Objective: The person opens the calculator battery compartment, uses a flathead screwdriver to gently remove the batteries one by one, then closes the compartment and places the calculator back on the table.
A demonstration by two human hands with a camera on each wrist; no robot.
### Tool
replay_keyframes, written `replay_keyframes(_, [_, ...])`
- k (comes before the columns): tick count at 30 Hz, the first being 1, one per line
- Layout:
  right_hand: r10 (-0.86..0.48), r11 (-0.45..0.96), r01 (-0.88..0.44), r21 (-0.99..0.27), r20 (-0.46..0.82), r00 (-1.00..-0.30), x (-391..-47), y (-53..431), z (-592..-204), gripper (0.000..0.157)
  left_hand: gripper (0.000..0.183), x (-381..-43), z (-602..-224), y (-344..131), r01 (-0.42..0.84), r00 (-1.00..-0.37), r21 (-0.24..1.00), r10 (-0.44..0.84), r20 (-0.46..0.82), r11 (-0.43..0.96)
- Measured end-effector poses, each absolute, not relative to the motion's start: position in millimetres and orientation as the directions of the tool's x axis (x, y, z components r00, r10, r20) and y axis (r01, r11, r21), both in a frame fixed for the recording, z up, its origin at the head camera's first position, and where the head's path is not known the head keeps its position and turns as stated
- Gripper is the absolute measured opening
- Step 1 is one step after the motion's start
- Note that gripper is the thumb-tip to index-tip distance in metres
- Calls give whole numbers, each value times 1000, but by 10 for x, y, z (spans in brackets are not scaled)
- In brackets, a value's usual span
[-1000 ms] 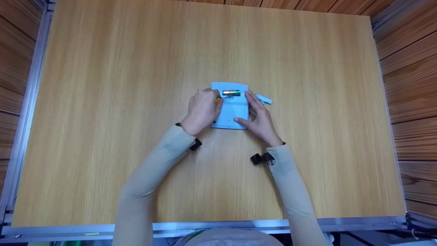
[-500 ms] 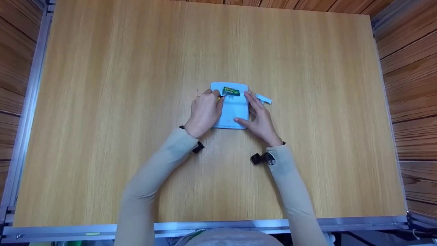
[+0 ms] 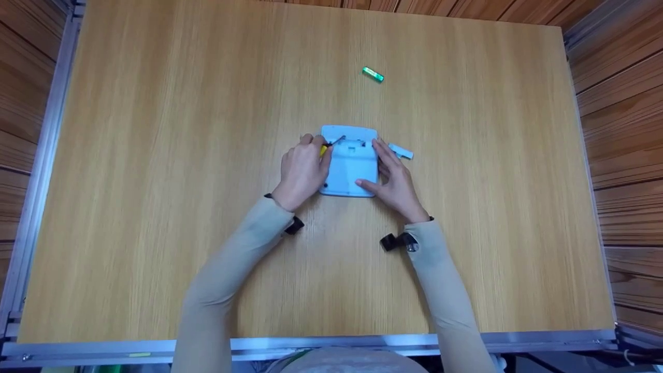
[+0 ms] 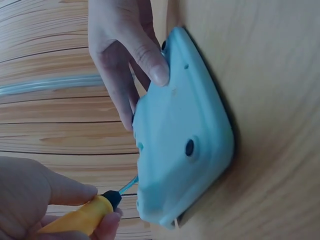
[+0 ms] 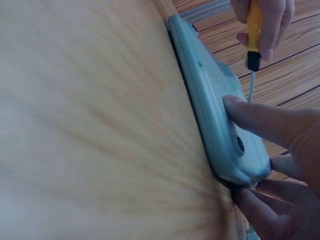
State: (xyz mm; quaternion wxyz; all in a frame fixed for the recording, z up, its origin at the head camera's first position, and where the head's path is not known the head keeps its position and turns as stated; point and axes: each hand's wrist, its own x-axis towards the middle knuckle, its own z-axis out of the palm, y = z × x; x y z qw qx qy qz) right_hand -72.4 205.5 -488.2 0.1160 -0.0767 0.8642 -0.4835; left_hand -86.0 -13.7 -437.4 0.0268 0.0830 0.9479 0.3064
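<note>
Head and wrist views of two hands at work on a device. The blue device (image 3: 352, 176) lies flat at the middle of the wooden table (image 3: 207, 103), its recess (image 3: 354, 142) toward the far edge. The left hand (image 3: 304, 165), at the device's left side, grips the yellow handle of a screwdriver (image 4: 82, 217); the shaft points right, its tip at the left end of the recess, contact uncertain. The right hand (image 3: 394, 181) holds the device's right side, thumb on the upper face and fingers along the edge. A small blue cover (image 3: 401, 151) lies just right of the device, near the right fingers. A green battery (image 3: 373, 74) lies aslant on the far part of the table, well apart from the device. A round black foot (image 4: 189, 147) marks the device's near left corner. A metal rail (image 3: 336, 343) borders the near edge of the table.
</note>
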Motion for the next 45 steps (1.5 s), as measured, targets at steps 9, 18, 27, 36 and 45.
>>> replay_keyframes(9, [-245,524,-22,-852,-125,-962,-720,2055,-4876,86,36,-849,-4467,-248,42,-998,537,62,-19,843])
replay_keyframes(18, [-238,521,-29,-853,-113,-965,-717,2042,-4880,85,31,-869,-4539,-380,-10,-998,546,21,-51,838])
replay_keyframes(27, [-246,505,-31,-862,-110,-963,-717,2046,-4883,84,23,-869,-4568,-492,-50,-997,563,-7,-77,825])
replay_keyframes(36, [-241,517,-20,-856,-123,-963,-714,2049,-4873,85,14,-875,-4547,-613,-101,-992,618,-35,-119,779])
replay_keyframes(45, [-238,521,-24,-853,-119,-964,-722,2043,-4893,85,13,-904,-4553,-721,-140,-986,622,-48,-162,770])
